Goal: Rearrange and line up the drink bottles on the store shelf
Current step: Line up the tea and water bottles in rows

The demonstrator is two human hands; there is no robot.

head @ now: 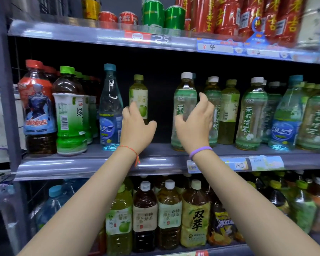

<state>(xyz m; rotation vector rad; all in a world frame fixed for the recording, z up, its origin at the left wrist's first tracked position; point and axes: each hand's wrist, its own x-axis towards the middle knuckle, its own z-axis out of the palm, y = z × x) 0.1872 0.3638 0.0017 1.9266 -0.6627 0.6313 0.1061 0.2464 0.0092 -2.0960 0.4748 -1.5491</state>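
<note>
Both my hands reach into the middle shelf. My left hand is open, fingers spread, just in front of a small green-capped apple drink bottle that stands set back from the shelf edge. My right hand is open and curved around the right side of a white-capped jasmine tea bottle at the front edge; whether it touches is unclear. Left of my hands stand a clear blue-capped water bottle, a green tea bottle and a red-capped dark drink.
Right of my hands are more jasmine tea bottles and a blue-label water bottle. There is a dark gap between the apple drink and the jasmine tea. Cans and red bottles fill the shelf above; tea bottles fill the shelf below.
</note>
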